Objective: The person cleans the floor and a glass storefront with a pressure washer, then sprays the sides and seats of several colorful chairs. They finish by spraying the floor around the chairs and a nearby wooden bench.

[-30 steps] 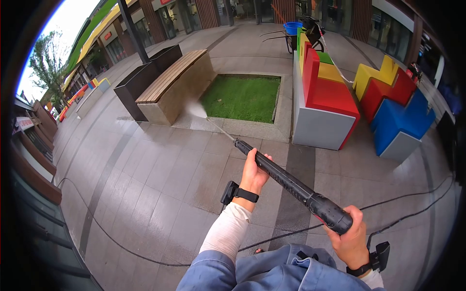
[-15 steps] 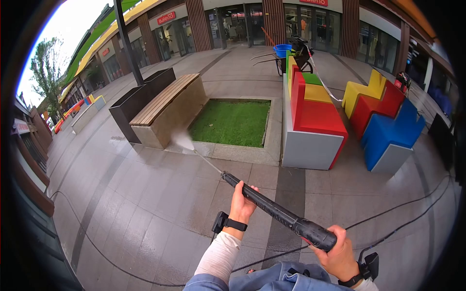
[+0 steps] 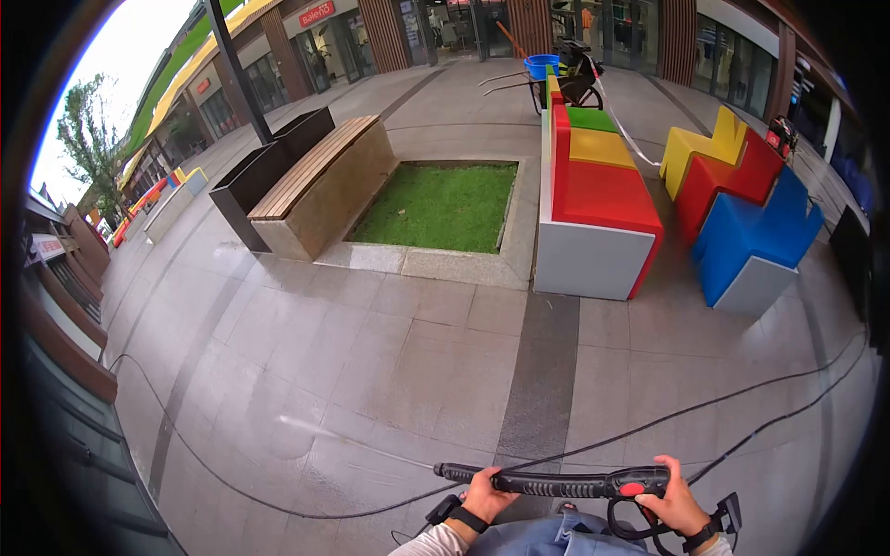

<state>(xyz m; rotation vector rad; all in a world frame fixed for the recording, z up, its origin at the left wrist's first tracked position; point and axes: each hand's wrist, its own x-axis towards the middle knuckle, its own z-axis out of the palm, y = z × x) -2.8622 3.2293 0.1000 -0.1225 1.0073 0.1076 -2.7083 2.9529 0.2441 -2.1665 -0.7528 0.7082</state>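
A black pressure washer gun (image 3: 556, 484) lies almost level across the bottom of the head view, low before my body. My left hand (image 3: 489, 498) is closed round its front barrel. At the rear, by a red patch on the housing, my right hand (image 3: 680, 506) grips the gun, with part of its fingers hidden. A thin lance (image 3: 389, 452) runs out from the barrel to the left. From its tip a pale spray (image 3: 295, 424) reaches out over the wet paving (image 3: 250, 371). Black straps with small devices circle both wrists.
A black hose (image 3: 324, 514) curves across the paving and under the gun. Ahead stand a wooden-topped bench (image 3: 320, 176), a stone-edged grass bed (image 3: 436, 208) and coloured seats (image 3: 607, 218), (image 3: 746, 218). Behind them is a cart with a blue bucket (image 3: 540, 65). Shopfronts line the back.
Both hands have lowered the gun towards my body and turned it more level. Its spray has moved from the bench's base onto the nearer paving. The view has shifted slightly.
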